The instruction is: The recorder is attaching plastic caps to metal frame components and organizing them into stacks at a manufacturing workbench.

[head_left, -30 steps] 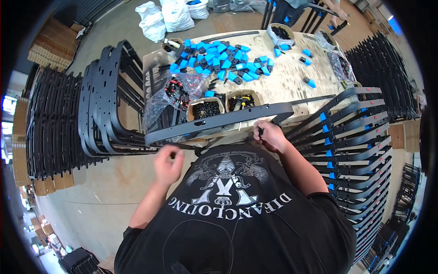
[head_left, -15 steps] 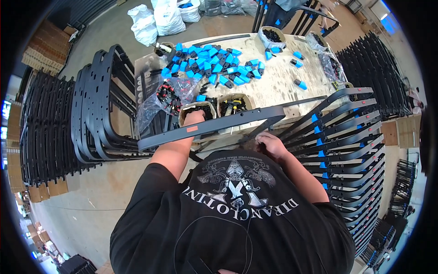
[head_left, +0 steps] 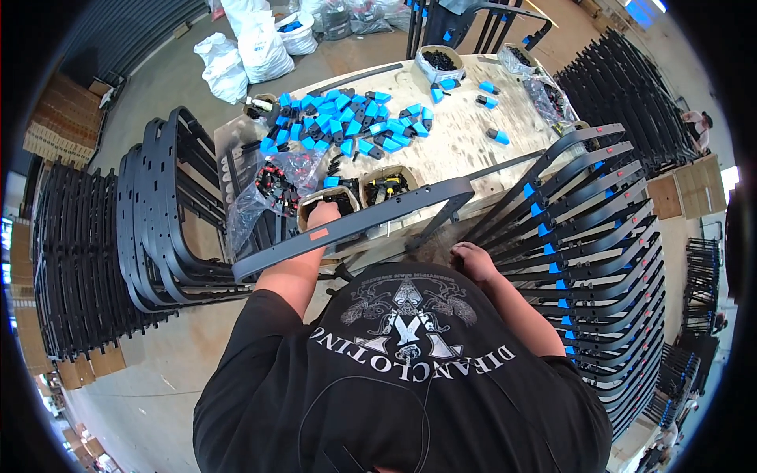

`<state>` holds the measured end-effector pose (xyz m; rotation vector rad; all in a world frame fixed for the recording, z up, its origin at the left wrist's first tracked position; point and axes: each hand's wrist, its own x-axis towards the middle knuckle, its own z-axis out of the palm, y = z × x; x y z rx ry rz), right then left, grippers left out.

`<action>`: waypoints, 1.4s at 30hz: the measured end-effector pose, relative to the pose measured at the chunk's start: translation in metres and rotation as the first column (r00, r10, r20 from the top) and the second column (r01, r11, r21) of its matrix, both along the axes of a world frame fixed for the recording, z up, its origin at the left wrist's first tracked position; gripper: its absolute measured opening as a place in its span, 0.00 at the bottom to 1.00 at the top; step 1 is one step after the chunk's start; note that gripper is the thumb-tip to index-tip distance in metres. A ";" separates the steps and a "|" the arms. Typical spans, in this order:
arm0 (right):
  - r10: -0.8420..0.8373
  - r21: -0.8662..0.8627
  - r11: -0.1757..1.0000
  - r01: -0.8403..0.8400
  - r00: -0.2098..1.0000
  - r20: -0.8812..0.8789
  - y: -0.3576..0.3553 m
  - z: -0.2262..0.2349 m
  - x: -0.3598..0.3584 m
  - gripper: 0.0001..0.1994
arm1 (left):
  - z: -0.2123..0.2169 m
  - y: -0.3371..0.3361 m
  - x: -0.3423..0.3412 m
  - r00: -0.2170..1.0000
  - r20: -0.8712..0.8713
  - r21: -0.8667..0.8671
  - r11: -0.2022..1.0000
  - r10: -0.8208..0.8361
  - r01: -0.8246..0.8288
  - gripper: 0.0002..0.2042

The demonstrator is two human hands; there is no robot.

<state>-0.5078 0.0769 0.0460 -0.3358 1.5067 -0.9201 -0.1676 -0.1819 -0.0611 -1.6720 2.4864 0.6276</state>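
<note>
My left hand [head_left: 324, 212] reaches over a black bent frame [head_left: 380, 211] and down into a small box [head_left: 304, 213] of small black parts; its fingers are hidden there. The frame bears a small orange label [head_left: 318, 234] and spans the near table edge, between my left forearm and the box's near side. Beside that box, a second box [head_left: 365, 191] holds black parts and a yellow-handled tool [head_left: 388, 187]. My right hand [head_left: 472, 259] is curled closed below the frame's right bend; whatever it may hold is hidden.
Blue-and-black caps [head_left: 339, 122] are heaped on the wooden table [head_left: 465, 118]. A clear bag [head_left: 276, 183] of red and black parts lies left. Black frames are stacked at left [head_left: 150, 213] and right [head_left: 607, 260]. White sacks [head_left: 264, 55] stand beyond the table; another person [head_left: 695, 126] is at far right.
The view has shifted, so the table sits farther left and higher. My left hand stays in the box. My right hand has drawn slightly toward me, its fingers still curled.
</note>
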 end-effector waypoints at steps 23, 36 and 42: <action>0.006 -0.007 1.000 -0.006 0.999 0.039 -0.006 0.003 0.003 0.07 | 0.004 0.004 -0.007 0.998 0.059 0.032 0.999 0.029 -0.031 0.10; 0.029 -0.012 1.000 -0.028 0.998 0.056 -0.009 0.004 0.007 0.07 | 0.026 0.006 -0.010 0.978 0.143 0.056 0.988 -0.154 0.147 0.07; -0.006 0.033 0.999 0.004 0.999 0.047 -0.006 0.006 0.006 0.06 | 0.040 0.012 -0.009 0.989 0.061 0.068 0.989 -0.135 0.130 0.10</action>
